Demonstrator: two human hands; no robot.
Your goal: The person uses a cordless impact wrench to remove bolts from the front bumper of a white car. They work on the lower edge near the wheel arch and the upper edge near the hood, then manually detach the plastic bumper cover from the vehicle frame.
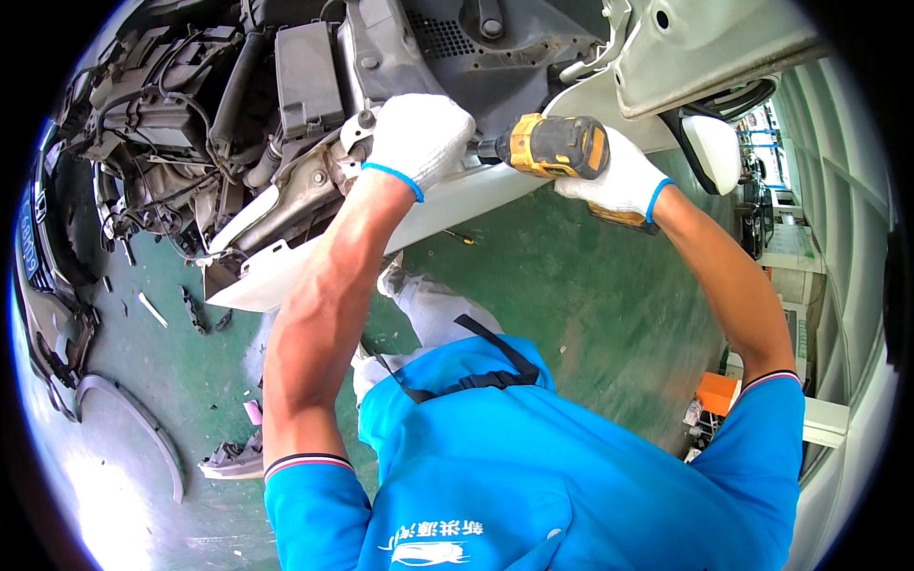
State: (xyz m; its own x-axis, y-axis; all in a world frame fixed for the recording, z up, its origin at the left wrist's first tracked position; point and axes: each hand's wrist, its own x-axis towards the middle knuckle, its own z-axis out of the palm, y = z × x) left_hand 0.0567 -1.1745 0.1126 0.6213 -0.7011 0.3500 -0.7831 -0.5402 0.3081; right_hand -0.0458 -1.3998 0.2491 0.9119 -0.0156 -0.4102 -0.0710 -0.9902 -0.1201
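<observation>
My right hand (pixel 619 171), in a white knit glove with a blue cuff, grips a yellow-and-black cordless power tool (pixel 562 143). Its nose points left toward the white fender's bolted edge (pixel 495 186), with the tip behind my left hand (pixel 417 138). That hand wears a matching glove and is curled beside the tool's tip, at a metal bracket (pixel 357 133) on the car's front end; what its fingers hold is hidden. A black plastic box (pixel 307 76) sits in the engine bay just left of it.
Engine parts (pixel 143 114) fill the upper left. A white door (pixel 714 43) and mirror (pixel 709 157) stand at upper right. On the green floor (pixel 562 295) lie a screwdriver (pixel 460 237), a curved grey trim (pixel 133 423) and loose parts. A removed bumper (pixel 48 285) is at far left.
</observation>
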